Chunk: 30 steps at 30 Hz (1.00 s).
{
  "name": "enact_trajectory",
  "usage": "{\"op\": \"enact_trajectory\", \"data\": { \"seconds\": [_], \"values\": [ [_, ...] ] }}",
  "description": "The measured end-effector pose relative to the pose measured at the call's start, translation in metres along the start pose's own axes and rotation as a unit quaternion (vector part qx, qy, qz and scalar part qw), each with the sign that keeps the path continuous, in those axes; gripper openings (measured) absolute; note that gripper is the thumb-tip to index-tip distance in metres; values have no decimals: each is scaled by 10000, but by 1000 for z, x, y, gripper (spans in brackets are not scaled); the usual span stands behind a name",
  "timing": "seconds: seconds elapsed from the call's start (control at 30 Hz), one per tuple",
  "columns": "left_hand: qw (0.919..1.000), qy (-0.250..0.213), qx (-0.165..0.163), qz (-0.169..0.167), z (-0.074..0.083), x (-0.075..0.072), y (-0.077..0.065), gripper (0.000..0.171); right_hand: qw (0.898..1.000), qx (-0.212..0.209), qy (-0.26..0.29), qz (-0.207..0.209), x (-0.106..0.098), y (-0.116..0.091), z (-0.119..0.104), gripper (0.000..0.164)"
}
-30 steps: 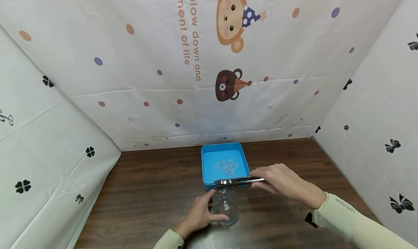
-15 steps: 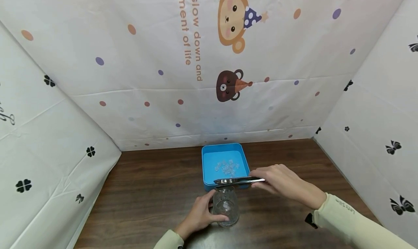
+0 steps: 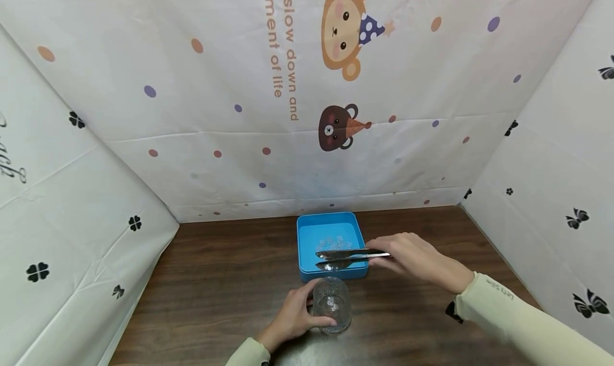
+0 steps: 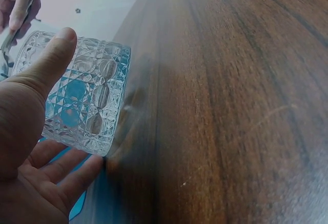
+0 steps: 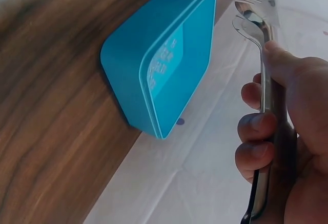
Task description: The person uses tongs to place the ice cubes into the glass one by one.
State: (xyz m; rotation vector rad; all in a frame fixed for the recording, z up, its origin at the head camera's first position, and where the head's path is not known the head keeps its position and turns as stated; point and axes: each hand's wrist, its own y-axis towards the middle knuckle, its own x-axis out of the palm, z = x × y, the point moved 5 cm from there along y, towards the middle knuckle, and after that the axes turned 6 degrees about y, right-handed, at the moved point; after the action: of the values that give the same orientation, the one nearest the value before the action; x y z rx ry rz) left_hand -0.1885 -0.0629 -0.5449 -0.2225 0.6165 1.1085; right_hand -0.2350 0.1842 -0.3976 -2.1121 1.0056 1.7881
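My left hand (image 3: 293, 314) holds a clear glass (image 3: 332, 305) with a cut diamond pattern, thumb on its near side and fingers on the far side. The glass stands upright on the table, with some clear bits faintly visible low inside. Metal tongs (image 3: 345, 253) are gripped in my right hand (image 3: 414, 259), their tips parted over the front edge of a blue box (image 3: 314, 275). I see nothing between the tips in the right wrist view (image 5: 251, 24). Small clear pieces (image 3: 336, 242), like ice cubes, lie scattered in the box.
The brown wooden table (image 3: 216, 281) extends to both sides of the glass. A white patterned sheet (image 3: 230, 169) hangs right behind the box, and similar sheets (image 3: 542, 222) flank the table.
The tongs have moved from over the glass's mouth away toward the box, and their tips have spread apart. My left hand and the glass stay in place.
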Motion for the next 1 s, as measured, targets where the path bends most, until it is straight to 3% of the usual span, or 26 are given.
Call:
{"op": "enact_trajectory", "data": {
  "seconds": [0.4, 1.0],
  "values": [
    [10000, -12, 0, -8, 0, 0, 0, 83, 9995, 289, 74, -128, -5, 21, 19, 37],
    [10000, 77, 38, 44, 0, 0, -1, 86, 9985, 477, -82, -272, 5, 60, 45, 41]
  ]
}}
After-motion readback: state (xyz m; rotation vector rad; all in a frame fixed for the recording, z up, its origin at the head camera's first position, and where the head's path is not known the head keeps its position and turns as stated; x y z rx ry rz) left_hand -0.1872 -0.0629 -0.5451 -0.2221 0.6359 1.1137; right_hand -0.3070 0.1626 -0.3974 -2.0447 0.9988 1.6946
